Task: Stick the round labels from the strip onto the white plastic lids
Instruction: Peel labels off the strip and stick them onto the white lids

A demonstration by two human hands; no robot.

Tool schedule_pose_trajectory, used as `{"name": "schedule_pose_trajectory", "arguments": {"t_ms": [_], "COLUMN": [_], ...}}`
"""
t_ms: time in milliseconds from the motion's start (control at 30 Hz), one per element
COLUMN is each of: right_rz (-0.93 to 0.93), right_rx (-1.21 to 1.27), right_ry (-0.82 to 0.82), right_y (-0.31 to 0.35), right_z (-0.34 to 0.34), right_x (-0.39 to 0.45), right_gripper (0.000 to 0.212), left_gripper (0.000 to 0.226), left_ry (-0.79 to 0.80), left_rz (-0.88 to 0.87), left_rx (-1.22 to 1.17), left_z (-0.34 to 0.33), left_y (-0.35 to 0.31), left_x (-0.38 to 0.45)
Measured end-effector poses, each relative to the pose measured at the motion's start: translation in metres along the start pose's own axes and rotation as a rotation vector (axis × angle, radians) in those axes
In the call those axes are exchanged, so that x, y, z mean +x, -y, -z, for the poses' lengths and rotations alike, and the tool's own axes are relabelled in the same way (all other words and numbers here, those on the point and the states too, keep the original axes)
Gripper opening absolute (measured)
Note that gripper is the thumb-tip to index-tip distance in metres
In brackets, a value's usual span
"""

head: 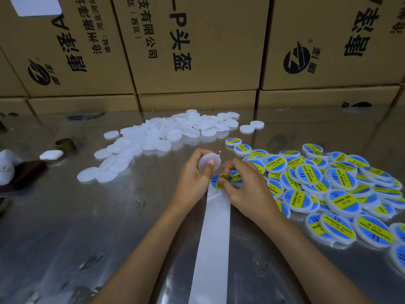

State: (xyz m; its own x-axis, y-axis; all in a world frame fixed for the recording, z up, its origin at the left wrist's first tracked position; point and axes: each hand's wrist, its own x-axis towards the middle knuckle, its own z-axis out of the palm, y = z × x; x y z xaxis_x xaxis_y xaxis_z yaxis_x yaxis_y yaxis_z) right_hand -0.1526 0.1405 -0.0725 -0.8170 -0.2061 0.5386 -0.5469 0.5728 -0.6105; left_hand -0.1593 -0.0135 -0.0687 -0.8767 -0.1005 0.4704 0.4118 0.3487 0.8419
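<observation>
Left hand: the left hand (192, 179) grips a bare white lid (209, 161), fingers curled behind it and the thumb pressed on its face, holding it tilted just above the table.

Right hand: the right hand (246, 187) is just beside the left, fingers bent, its fingertips pinching the edge of a round blue and yellow label (220, 181).

Label in hand: it sits at the far end of the strip, directly below the held lid and between the two hands; whether it is fully peeled off cannot be told.

Strip: a long white backing strip (213, 244) runs from between the hands toward the person, lying flat between the two forearms.

Unlabelled lids: a loose heap of plain white lids (153, 137) lies beyond the left hand and to its left, well apart from it.

Labelled lids: a pile of labelled lids (328, 187), blue and yellow with the words "soldering paste", spreads to the right of the right hand, the nearest ones touching or just beside its knuckles.

Table: a shiny metal table (87, 227) carries everything.

Background: stacked cardboard boxes (197, 51) with printed lettering stand beyond the heaps, far from both hands.
</observation>
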Motion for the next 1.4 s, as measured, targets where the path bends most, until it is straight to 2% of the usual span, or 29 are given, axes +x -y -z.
{"name": "schedule_pose_trajectory", "arguments": {"t_ms": [233,433,533,633,733,967,1400], "right_rz": [-0.125,-0.221,-0.264,-0.294,-0.318,-0.359,-0.377], "right_rx": [0.27,0.588,0.737,0.806,0.804,0.712,0.594], "right_ry": [-0.167,-0.163,-0.13,-0.102,-0.098,-0.075,-0.078], "right_y": [0.006,0.02,0.023,0.024,0.023,0.017,0.008], "right_z": [0.007,0.013,0.017,0.018,0.018,0.016,0.011], "right_x": [0.003,0.005,0.007,0.009,0.009,0.01,0.01], "right_gripper": [0.027,0.032,0.028,0.024,0.023,0.028,0.03], "left_gripper": [0.017,0.022,0.027,0.034,0.034,0.036,0.036], "left_ry": [-0.027,-0.135,-0.059,0.085,0.177,0.247,0.26], "left_rz": [0.098,0.378,0.466,0.546,0.575,0.589,0.572], "left_rx": [-0.094,-0.577,-0.797,-0.928,-0.988,-0.971,-0.957], "left_z": [-0.001,0.005,0.008,0.003,0.001,-0.004,-0.007], "left_y": [0.0,-0.012,-0.022,-0.03,-0.033,-0.029,-0.029], "left_x": [0.001,0.006,0.006,0.001,-0.002,-0.007,-0.008]}}
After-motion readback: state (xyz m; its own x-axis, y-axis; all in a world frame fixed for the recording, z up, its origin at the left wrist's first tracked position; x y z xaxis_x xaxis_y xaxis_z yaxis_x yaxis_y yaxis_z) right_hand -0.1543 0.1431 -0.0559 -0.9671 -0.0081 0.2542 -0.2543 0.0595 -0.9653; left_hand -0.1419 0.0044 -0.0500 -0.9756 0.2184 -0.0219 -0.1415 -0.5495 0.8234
